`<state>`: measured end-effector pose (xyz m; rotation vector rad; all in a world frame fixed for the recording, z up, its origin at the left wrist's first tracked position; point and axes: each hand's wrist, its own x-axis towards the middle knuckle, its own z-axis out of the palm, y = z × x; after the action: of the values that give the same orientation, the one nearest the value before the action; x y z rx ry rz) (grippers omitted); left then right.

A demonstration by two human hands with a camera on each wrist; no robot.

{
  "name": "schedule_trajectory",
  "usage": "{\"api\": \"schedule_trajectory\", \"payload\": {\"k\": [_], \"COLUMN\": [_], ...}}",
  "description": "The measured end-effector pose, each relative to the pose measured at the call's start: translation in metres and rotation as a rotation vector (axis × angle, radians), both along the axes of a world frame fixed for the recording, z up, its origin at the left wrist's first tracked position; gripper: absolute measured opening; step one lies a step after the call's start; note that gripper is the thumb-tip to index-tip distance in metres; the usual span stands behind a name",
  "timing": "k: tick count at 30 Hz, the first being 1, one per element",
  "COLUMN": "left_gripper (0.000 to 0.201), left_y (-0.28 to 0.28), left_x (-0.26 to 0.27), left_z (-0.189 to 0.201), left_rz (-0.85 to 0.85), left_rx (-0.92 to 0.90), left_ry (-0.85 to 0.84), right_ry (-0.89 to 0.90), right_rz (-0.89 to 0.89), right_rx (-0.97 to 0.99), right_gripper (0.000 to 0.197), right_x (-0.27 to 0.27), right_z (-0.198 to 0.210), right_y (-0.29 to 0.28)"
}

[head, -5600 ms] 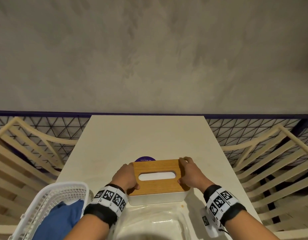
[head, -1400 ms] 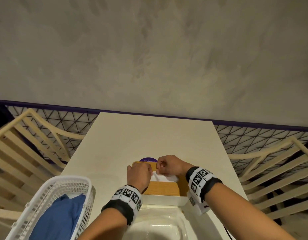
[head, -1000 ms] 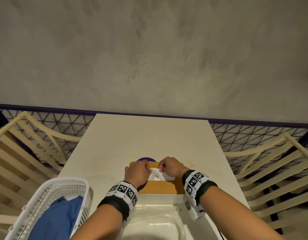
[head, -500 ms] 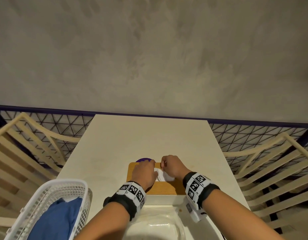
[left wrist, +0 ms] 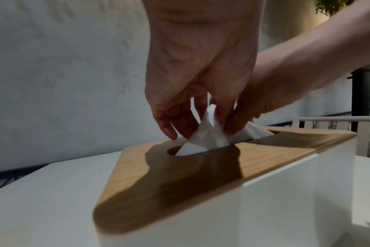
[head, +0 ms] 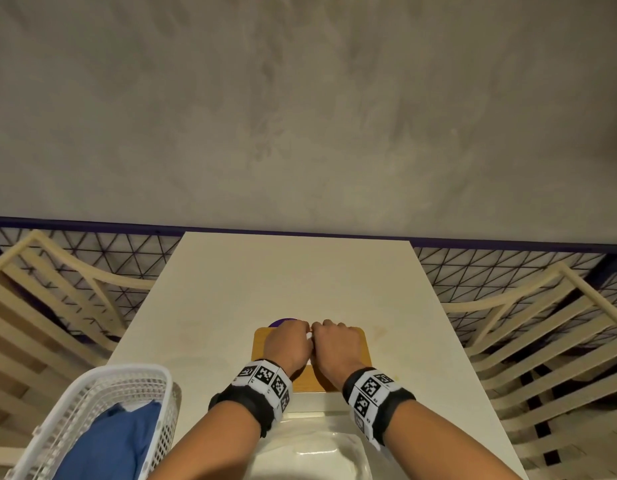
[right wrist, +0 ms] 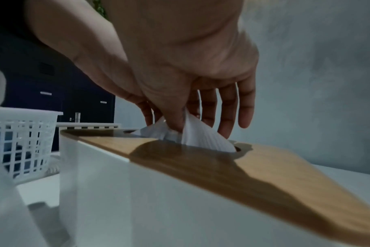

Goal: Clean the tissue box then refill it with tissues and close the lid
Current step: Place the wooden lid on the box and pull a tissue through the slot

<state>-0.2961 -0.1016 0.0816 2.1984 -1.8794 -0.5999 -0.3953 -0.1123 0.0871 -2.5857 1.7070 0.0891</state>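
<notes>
Both hands (head: 312, 344) apparently pinching tissue (left wrist: 209, 137)

In the head view, the left hand (head: 289, 344) and right hand (head: 338, 348) are covering the wooden lid's (head: 364, 348) slot, hiding all but a sliver of tissue (head: 309, 336). The frame's lower edge is cutting off the white basket (head: 92, 403), its blue cloth (head: 116, 445) and a clear plastic wrapper (head: 321, 455).

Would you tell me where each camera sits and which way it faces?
Head: above, looking down at the table; both forearms show.
Left wrist: low beside the tissue box, facing the left hand pinching the tissue.
Right wrist: low opposite, facing the right hand; basket behind.
Shared: wooden lid, tissue.
</notes>
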Motion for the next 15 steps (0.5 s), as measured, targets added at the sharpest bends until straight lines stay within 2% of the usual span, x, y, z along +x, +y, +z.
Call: {"api": "schedule_trajectory", "payload": {"k": [4,7,11,13,15], "left_gripper": [0.028,0.032,0.024,0.025,0.036], "left_y": [0.005,0.001,-0.005,-0.001,0.005], "left_x": [-0.001,-0.003,0.003,0.006,0.004], "left_z": [-0.002,0.001,0.01,0.012,0.009], "left_rz": [0.005,0.049,0.11,0.106,0.06], "left_rx": [-0.001,0.048,0.098,0.059,0.025], "left_ry": [-0.146,-0.082,0.028,-0.032,-0.148], "right_ry": [-0.038,-0.086,-0.152,-0.195,-0.197], "right_rz": [-0.047,-0.065,-0.065,-0.059,-0.07], "right_rx": [0.126,0.221,0.348,0.37,0.337], "right_gripper": [0.021,0.021,0.013,0.016,0.015], "right_x": [-0.005,-0.007,-0.016,-0.021,-0.022], "right_z": [0.003,0.005,0.008,0.005,0.001], "right_y": [-0.009,-0.015,-0.023,-0.026,-0.024]}}
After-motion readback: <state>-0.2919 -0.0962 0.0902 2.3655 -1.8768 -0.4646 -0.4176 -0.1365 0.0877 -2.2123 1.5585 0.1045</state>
